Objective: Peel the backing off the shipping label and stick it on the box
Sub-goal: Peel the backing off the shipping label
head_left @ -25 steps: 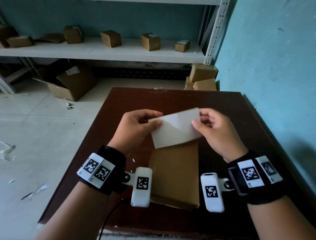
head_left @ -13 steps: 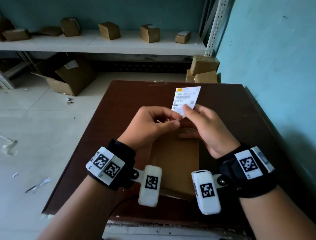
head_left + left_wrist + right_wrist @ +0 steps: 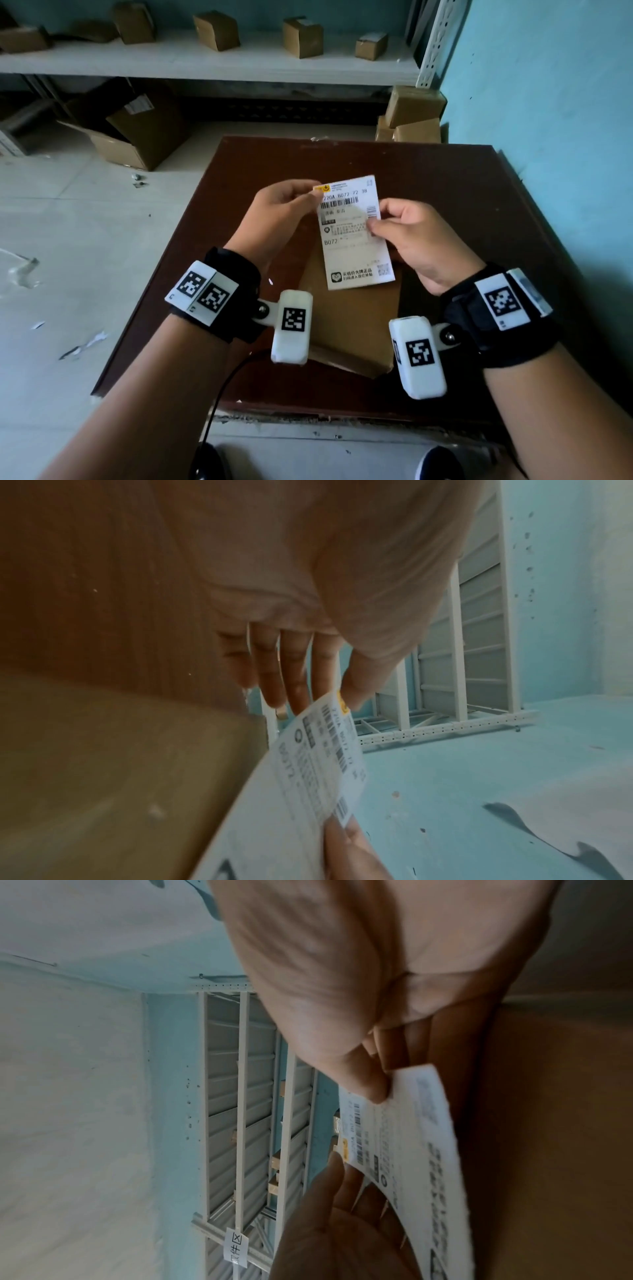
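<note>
A white shipping label (image 3: 354,236) with barcodes faces up, held in the air above a flat brown cardboard box (image 3: 352,325) that lies on the dark wooden table (image 3: 239,192). My left hand (image 3: 284,212) pinches the label's top left corner, by the yellow logo. My right hand (image 3: 411,233) pinches its right edge with the thumb on the printed face. The left wrist view shows the label (image 3: 318,764) and the box (image 3: 120,764) under it. The right wrist view shows the label (image 3: 411,1150) between thumb and fingers. Whether backing is still on the label cannot be told.
A white metal shelf (image 3: 205,65) at the back carries several small cardboard boxes. An open carton (image 3: 137,137) sits on the tiled floor at left, stacked boxes (image 3: 411,116) by the shelf post. A teal wall (image 3: 548,137) runs close along the table's right side.
The label was turned from its blank side to the printed side. It dropped from upright at the far end to lying flat over the box, with each hand now at an edge.
</note>
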Available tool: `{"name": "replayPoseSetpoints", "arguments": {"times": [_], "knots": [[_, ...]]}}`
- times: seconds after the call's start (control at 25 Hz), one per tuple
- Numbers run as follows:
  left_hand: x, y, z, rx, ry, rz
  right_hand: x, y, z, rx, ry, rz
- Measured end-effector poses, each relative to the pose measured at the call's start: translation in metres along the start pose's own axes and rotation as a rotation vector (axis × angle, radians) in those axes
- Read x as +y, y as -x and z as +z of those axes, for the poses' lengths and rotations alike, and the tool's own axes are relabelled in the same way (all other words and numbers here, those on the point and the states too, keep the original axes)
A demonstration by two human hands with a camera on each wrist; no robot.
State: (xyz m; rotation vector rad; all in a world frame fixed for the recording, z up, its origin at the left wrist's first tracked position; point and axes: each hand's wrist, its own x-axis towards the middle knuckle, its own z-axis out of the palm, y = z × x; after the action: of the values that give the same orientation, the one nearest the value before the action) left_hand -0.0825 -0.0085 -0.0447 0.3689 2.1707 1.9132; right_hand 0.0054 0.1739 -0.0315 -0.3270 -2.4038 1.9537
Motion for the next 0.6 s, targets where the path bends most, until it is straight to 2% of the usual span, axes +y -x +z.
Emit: {"name": "replayPoseSetpoints", "arguments": {"times": [0.28, 0.48, 0.6], "knots": [[0.0079, 0.0045, 0.0016, -0.106, -0.075, -0.007, -0.0030, 0.0013, -0.0058, -0.060, -0.078, 0.021], [0.0091, 0.0073, 0.0028, -0.219, -0.126, -0.029, 0.0006, 0.0001, -0.0075, 0.099, -0.041, -0.064], [0.0100, 0.0086, 0.0052, -0.173, -0.086, -0.033, 0.0015, -0.0002, -0.0081, 0.131, -0.024, -0.090]]}}
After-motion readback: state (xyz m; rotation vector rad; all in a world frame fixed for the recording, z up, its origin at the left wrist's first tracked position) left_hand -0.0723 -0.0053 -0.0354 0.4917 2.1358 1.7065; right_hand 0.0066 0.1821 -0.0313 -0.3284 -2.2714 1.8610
